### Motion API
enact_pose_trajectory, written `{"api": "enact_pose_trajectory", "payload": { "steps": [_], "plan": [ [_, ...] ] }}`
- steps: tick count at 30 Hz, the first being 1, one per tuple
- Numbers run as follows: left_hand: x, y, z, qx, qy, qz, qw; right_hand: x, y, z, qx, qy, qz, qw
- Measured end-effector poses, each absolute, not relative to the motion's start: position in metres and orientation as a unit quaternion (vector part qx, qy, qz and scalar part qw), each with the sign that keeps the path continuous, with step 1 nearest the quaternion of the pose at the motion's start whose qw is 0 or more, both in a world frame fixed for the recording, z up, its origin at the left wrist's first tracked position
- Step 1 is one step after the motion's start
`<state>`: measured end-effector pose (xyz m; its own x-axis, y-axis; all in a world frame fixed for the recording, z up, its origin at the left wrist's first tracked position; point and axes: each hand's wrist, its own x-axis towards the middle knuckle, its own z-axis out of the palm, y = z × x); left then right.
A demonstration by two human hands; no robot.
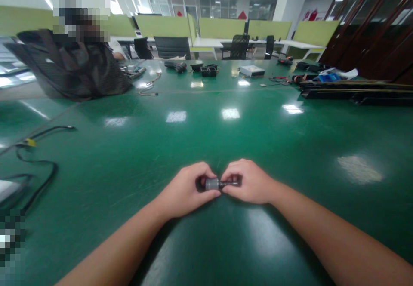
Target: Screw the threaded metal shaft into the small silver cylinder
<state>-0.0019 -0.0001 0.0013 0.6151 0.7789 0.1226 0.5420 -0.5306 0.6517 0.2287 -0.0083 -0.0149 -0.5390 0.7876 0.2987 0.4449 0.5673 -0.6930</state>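
A small grey cylinder [212, 184] with a dark, thin shaft [229, 183] on its right side lies level just above or on the green table [200, 139]. My left hand [189, 190] curls its fingers and thumb around the cylinder end. Around the shaft, the fingertips and thumb of my right hand [248, 181] are closed. The two hands nearly touch between the parts. Whether the cylinder and shaft are one piece is too small to tell.
A dark bag [80, 69] stands at the back left, with a person behind it. Black cables [48, 178] lie at the left. Farther back are a silver box [251, 71] and black parts [209, 70]. Long black strips [355, 92] lie at the right.
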Motion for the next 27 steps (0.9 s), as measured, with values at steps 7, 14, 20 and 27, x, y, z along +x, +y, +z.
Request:
{"api": "enact_pose_trajectory", "payload": {
  "steps": [7,14,20,27],
  "plan": [
    [-0.0007,-0.0006,0.0043,0.851,0.388,0.206,0.289,0.2282,-0.0074,-0.0145,-0.373,-0.829,0.280,0.309],
    [-0.0010,-0.0004,0.0017,0.849,0.390,0.209,0.288,0.2288,-0.0079,-0.0132,-0.380,-0.829,0.283,0.297],
    [-0.0017,0.0000,0.0007,0.852,0.387,0.206,0.284,0.2291,-0.0083,-0.0135,-0.377,-0.829,0.282,0.301],
    [-0.0019,-0.0005,0.0016,0.853,0.385,0.203,0.289,0.2302,-0.0082,-0.0142,-0.375,-0.830,0.278,0.305]
  ]
}}
